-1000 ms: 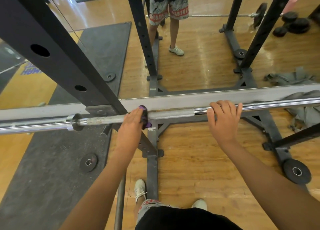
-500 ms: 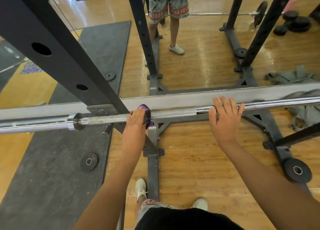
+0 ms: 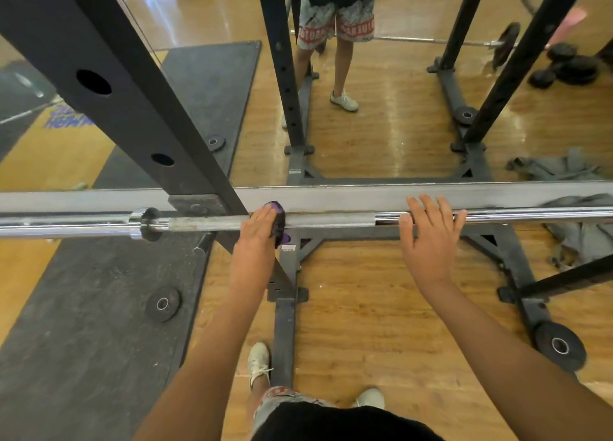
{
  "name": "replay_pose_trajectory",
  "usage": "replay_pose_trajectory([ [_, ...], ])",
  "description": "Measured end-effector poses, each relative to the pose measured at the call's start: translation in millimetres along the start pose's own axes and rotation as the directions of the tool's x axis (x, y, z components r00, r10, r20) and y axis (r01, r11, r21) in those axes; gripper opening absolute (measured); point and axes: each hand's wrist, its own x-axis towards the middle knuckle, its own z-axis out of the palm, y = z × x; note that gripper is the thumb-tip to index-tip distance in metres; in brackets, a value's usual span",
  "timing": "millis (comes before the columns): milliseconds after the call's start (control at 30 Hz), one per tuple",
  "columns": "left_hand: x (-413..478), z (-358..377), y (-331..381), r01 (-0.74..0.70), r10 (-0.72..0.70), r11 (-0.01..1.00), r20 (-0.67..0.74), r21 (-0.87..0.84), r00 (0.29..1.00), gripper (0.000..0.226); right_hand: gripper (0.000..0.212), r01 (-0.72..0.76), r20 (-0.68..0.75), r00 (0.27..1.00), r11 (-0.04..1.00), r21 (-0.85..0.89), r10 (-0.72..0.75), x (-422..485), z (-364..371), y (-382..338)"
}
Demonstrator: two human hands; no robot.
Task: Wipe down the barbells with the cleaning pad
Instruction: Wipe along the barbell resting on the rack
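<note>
The left hand (image 3: 257, 230) grips a purple cleaning pad (image 3: 279, 222), fingers curled over it and pressing it onto the barbell (image 3: 331, 221) just right of the black rack upright (image 3: 132, 109). Well apart along the same bar, the right hand (image 3: 428, 241) lies released, fingers straight and spread across the shaft. Most of the pad is hidden under the fingers, with only its purple edge showing. Both ends of the bar are cut off, and a grey cloth (image 3: 570, 238) lies partly behind it at far right
</note>
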Motion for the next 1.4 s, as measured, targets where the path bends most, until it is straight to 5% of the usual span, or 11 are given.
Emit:
replay_pose_trajectory([
  [67, -1.3, 17.6, 17.3, 0.032, -0.031, 0.999, -0.05, 0.009, 0.998, 0.057, 0.045, -0.002, -0.002, 1.0, 1.0, -0.003, 0.002, 0.1, 0.4, -0.8],
  [200, -11.0, 47.9, 60.7, -0.203, 0.202, 0.979, 0.082, 0.006, 0.976, 0.062, 0.045, -0.028, -0.019, 0.999, 0.999, 0.02, 0.028, -0.2, 0.7, -5.4],
  [467, -21.3, 22.5, -22.3, -0.471, 0.477, 0.871, -0.011, 0.139, 0.879, 0.07, 0.045, -0.014, -0.015, 1.0, 1.0, -0.011, 0.014, -1.1, 2.8, -3.8],
  [734, -5.6, 50.3, 16.4, -0.637, 0.641, 0.755, 0.029, 0.153, 0.767, 0.085, 0.046, -0.016, -0.025, 1.0, 1.0, -0.023, 0.015, -0.1, 1.4, -6.0],
  [834, -5.2, 31.6, -18.5, -0.588, 0.593, 0.792, 0.021, 0.163, 0.805, 0.074, 0.045, -0.021, -0.007, 1.0, 1.0, -0.012, 0.021, 0.0, 0.4, -6.5],
  [1101, -4.1, 25.9, -31.5, -0.446, 0.452, 0.891, -0.065, 0.087, 0.89, 0.093, 0.044, -0.08, 0.043, 0.996, 0.997, -0.012, 0.081, 3.1, -6.8, -31.8],
  [1267, -6.6, 22.7, -31.0, -0.455, 0.461, 0.885, -0.056, 0.094, 0.886, 0.079, 0.047, 0.176, 0.147, 0.971, 0.98, 0.09, -0.188, 20.1, -1.0, -99.9],
  [1401, -9.0, 21.6, -38.9, -0.471, 0.48, 0.874, -0.061, 0.119, 0.875, 0.071, 0.056, 0.26, 0.314, 0.919, 0.965, -0.023, -0.24, 20.5, 29.3, -127.6],
])
